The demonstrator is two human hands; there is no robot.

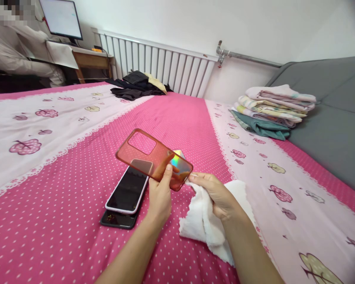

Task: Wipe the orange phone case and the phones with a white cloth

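Note:
My left hand [162, 193] grips a see-through orange-red phone case [136, 152], thumb on the near face and fingers showing through from behind. The case has a large camera cut-out at its far left end. My right hand [211, 191] is closed on a white cloth [199, 219], pinching it against the case's right end; the rest of the cloth hangs down onto the bed. Left of my left hand lies a phone with a pale rim [127, 191], on top of a black phone [118, 220]. Behind the case a shiny rainbow-coloured item [179, 154] shows only in part.
A pink dotted bedspread [77, 189] lies under everything. Dark folded clothes [136, 85] rest at the far edge near a white radiator [156, 59]. Folded linens [275, 106] are stacked at right by a grey headboard [328, 106]. A person [14, 47] sits near a monitor [60, 17].

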